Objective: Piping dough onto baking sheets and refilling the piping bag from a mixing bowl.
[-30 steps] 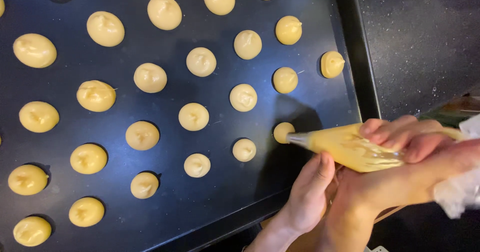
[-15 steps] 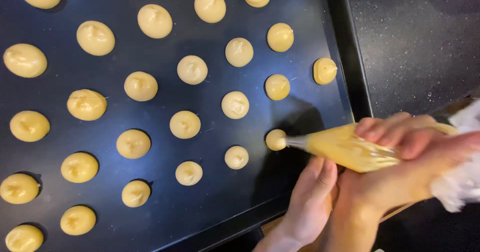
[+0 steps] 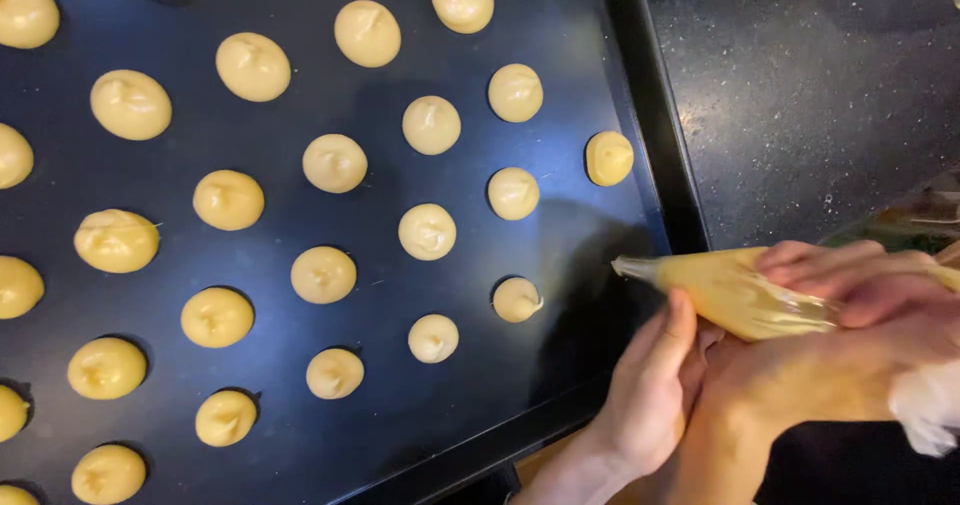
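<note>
A clear piping bag [image 3: 740, 293] full of yellow batter lies sideways over the right edge of a dark baking tray [image 3: 640, 85]. Its tip hangs in the air near a small round blob [image 3: 517, 300]. The right hand [image 3: 850, 355] squeezes the bag tight. The left hand [image 3: 650, 390] props it from below, fingers loosely curled. Many blobs sit in rows. The tray rests on a black speckled counter [image 3: 800, 85].

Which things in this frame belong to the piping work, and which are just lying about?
In the work:
- piping bag, held by the right hand
- left hand, steadying it from below
- dark baking tray
- dough mounds, in rows on it

Lying about:
- speckled black counter
- blurred items at the right edge, kind unclear
</note>
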